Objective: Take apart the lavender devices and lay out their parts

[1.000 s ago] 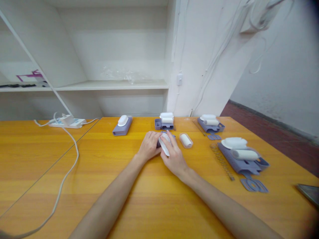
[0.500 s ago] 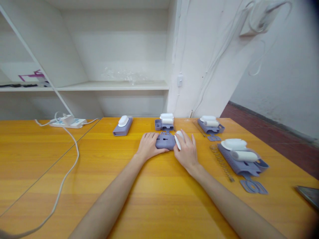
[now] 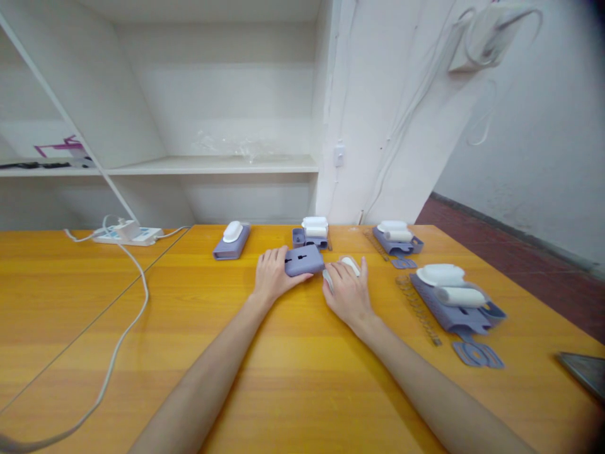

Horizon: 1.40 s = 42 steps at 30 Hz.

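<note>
My left hand [image 3: 273, 272] grips a purple plastic case [image 3: 305, 261] by its left end, thumb along the near side. Dark cut-out slots show on the case's upper face, and it looks tilted. Just to the right, my right hand [image 3: 348, 290] is curled over a white rounded piece [image 3: 350, 265]. A second bit of white [image 3: 328, 281] shows by its fingertips; whether both belong to one piece is hidden. Behind the hands stands a purple holder [image 3: 311, 239] with white parts on top. Farther left lies a purple case with a white oval piece [image 3: 232, 231].
On the right are two purple holders with white rolls [image 3: 460, 297], a coiled spring-like strip [image 3: 418, 310] and flat purple cut-out pieces [image 3: 478, 354]. A power strip [image 3: 130, 236] with a trailing cable [image 3: 147, 291] lies left. A dark flat object [image 3: 583, 372] rests at the right edge.
My left hand has lifted and tilted the purple case, shifting it slightly left. My right hand has drawn a little away from it, with its fingers curled further over the white piece.
</note>
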{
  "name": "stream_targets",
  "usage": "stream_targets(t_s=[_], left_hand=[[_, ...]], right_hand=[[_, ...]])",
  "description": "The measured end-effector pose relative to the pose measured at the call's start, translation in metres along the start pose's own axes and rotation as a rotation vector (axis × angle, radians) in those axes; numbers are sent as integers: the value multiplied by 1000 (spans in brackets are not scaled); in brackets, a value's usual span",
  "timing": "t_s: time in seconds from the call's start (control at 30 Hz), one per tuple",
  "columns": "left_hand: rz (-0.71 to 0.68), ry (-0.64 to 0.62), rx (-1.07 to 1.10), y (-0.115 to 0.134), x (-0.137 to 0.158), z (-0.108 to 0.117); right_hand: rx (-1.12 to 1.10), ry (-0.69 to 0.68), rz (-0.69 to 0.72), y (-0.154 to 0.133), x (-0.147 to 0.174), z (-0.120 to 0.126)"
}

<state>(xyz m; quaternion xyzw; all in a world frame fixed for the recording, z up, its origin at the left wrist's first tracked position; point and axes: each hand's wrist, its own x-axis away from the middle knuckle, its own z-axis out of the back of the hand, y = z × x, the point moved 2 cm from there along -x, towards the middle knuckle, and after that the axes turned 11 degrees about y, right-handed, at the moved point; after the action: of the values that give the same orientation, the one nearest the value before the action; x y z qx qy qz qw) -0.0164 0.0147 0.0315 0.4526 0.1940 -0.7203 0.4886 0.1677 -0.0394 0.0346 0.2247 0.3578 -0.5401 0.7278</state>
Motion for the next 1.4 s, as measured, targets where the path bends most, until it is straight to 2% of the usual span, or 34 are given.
stream_targets(t_s=[0.47, 0.63, 0.8, 0.97, 1.13, 1.23, 1.4], left_hand=[[-18, 57, 69, 0, -1, 3], [-49, 77, 118, 2, -2, 5], [-86, 104, 173, 6, -1, 8], [-101, 123, 215, 15, 1, 10], [-149, 87, 339, 23, 3, 12], [-11, 17, 522, 24, 4, 12], [476, -316, 901, 26, 2, 4]], right_hand=[[135, -4, -12, 5, -3, 2], [107, 38, -77, 9, -5, 4], [-94, 125, -145, 3, -5, 5], [-462, 186, -381, -11, -6, -1], [-764, 310, -506, -21, -13, 6], [-896, 313, -624, -20, -15, 6], [-1029, 282, -721, -16, -17, 4]])
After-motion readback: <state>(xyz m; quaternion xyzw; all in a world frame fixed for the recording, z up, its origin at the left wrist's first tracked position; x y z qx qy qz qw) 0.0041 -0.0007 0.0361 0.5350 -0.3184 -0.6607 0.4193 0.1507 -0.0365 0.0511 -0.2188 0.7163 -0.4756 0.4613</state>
